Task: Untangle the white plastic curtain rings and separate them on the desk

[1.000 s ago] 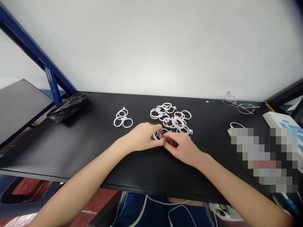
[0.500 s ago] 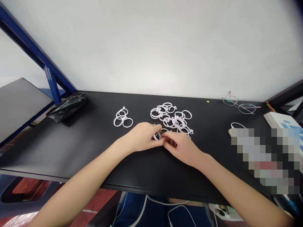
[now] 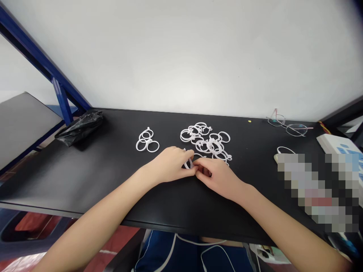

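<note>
My left hand (image 3: 170, 165) and my right hand (image 3: 218, 175) meet fingertip to fingertip on the black table (image 3: 113, 177). Both pinch one small white plastic ring (image 3: 187, 163) between them, mostly hidden by the fingers. Just beyond the hands lies a loose heap of white rings (image 3: 207, 139). A smaller cluster of white rings (image 3: 146, 141) lies apart to the left of the heap.
A crumpled black plastic bag (image 3: 81, 126) sits at the table's far left. Wire-framed glasses (image 3: 289, 126) lie at the back right, a white box (image 3: 340, 145) at the right edge. A blue steel frame (image 3: 61, 100) stands left, the white wall behind.
The hands stay together on the ring with only slight finger shifts. The view has drifted a little; nothing on the table has moved.
</note>
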The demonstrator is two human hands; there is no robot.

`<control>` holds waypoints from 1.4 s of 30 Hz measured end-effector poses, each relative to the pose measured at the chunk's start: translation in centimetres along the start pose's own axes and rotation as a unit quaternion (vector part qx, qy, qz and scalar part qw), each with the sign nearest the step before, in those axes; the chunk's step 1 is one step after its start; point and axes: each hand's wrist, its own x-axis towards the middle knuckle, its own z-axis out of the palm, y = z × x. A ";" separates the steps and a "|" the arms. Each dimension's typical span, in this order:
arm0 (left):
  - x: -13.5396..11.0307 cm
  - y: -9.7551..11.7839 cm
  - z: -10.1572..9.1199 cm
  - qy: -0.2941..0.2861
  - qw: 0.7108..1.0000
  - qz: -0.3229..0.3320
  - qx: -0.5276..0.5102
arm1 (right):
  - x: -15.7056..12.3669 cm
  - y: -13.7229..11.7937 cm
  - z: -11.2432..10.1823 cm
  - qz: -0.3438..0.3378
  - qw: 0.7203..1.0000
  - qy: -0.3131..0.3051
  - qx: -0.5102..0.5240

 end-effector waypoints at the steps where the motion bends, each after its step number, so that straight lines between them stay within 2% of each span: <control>1: 0.0 0.0 0.0 0.000 1.000 0.000 0.001 | 0.0 0.0 0.0 0.001 1.000 -0.001 -0.001; 24: 0.1 -0.3 0.5 0.012 0.999 0.016 0.025 | -0.1 -0.1 -0.1 0.004 1.000 -0.008 0.006; 42: 0.0 0.0 0.3 0.014 1.000 0.024 -0.002 | 0.1 -0.1 -0.2 0.011 1.000 -0.004 0.015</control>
